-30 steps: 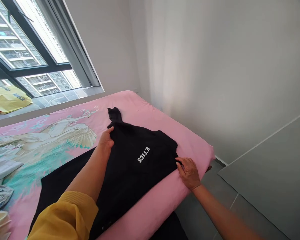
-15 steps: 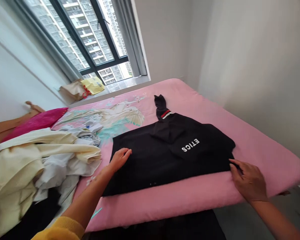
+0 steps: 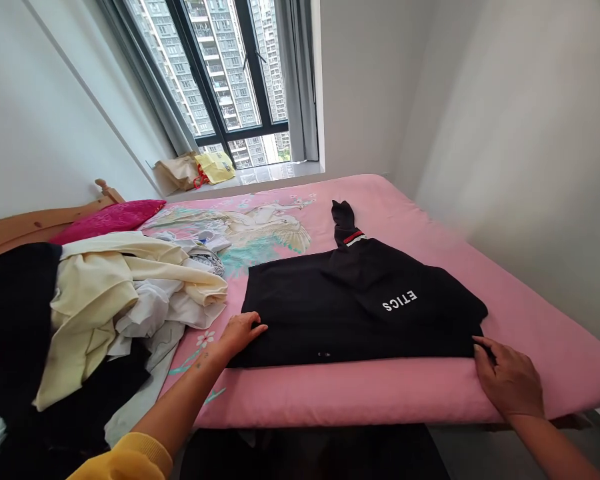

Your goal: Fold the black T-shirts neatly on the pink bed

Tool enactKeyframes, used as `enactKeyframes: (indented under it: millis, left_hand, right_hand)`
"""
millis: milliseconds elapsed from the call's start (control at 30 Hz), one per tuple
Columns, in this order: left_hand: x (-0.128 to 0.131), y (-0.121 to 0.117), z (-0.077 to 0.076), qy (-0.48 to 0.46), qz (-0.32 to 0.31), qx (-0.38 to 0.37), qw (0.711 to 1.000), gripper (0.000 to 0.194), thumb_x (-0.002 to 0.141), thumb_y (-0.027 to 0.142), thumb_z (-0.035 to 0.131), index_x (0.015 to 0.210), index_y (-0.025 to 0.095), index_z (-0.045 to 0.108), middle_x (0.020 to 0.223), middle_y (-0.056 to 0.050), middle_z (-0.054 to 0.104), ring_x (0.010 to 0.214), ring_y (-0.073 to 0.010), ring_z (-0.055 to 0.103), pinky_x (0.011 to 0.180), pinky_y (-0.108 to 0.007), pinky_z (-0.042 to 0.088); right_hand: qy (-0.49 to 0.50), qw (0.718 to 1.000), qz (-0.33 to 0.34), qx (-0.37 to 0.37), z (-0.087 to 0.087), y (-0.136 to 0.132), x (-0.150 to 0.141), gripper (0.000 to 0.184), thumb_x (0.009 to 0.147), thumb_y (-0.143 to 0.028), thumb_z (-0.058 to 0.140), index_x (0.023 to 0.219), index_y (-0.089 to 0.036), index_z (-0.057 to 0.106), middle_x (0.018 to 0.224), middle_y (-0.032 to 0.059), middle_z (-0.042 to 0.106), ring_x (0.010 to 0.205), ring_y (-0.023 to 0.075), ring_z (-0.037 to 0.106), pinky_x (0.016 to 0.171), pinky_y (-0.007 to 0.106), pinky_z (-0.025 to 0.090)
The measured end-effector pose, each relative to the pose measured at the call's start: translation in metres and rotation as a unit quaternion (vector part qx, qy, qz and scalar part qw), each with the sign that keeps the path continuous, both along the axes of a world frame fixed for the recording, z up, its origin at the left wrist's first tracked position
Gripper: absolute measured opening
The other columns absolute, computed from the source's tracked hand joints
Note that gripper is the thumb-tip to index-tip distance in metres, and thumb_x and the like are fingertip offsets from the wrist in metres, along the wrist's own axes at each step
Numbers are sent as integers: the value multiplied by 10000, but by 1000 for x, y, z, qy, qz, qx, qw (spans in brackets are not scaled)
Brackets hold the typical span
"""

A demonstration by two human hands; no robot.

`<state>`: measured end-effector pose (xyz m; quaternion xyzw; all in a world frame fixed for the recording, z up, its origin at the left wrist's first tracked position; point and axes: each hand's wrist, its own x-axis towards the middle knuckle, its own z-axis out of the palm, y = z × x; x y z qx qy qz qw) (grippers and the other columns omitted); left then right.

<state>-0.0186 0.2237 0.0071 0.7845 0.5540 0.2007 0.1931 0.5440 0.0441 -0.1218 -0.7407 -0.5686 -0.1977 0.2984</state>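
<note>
A black long-sleeved top lies on the bed, folded lengthwise into a long flat shape. White upside-down letters show on it, and one sleeve with a red and white band points toward the window. At the near left corner, by the hem, my left hand has its fingers closed on the cloth; part of the grip is hidden. My right hand pinches the edge at the near right corner between thumb and fingers. The near edge runs fairly straight between both hands.
Left of the top is a heap of clothes, with a cream garment, white pieces and black ones. A magenta pillow rests by the wooden headboard. Bags sit on the windowsill. The pink bedsheet drops at the near edge.
The view has swung left and levelled, so the scene sits further right. The near left part of the top lies straighter along the bed's edge. Both hands stay at their corners.
</note>
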Motion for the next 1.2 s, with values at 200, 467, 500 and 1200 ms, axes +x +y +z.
enactKeyframes:
  millis: [200,467,500,1200]
  left_hand:
    - [44,-33,-4,3,-49,76,996,192,845,237,505,950,254,665,1087,-86,637,1084,-256,547,979,-404,379]
    - [162,-87,-22,122,-307,64,942,612,870,479,491,1433,297,336,1534,-97,265,1417,-318,191,1121,-605,115]
    - [167,-86,-22,143,-302,47,941,700,818,562,530,1438,316,322,1548,-110,218,1417,-357,160,1095,-651,103]
    - [284,-63,-31,63,-86,50,993,428,855,511,473,1056,164,622,1176,-176,559,1113,-345,478,965,-560,329]
  right_hand:
    - [-17,1000,-11,0,2,1,-2,376,872,-386,350,996,-158,623,916,109,680,833,266,606,793,402,444]
    - [-8,1000,-10,0,6,0,-5,339,881,-351,381,1016,-150,618,946,110,676,875,251,603,817,394,443]
    - [-7,1000,-8,0,6,0,-5,335,882,-349,386,1017,-149,618,946,109,677,875,252,604,816,394,444]
    - [-4,1000,3,13,10,0,-8,310,885,-334,395,1013,-152,611,933,102,680,853,254,616,806,403,461]
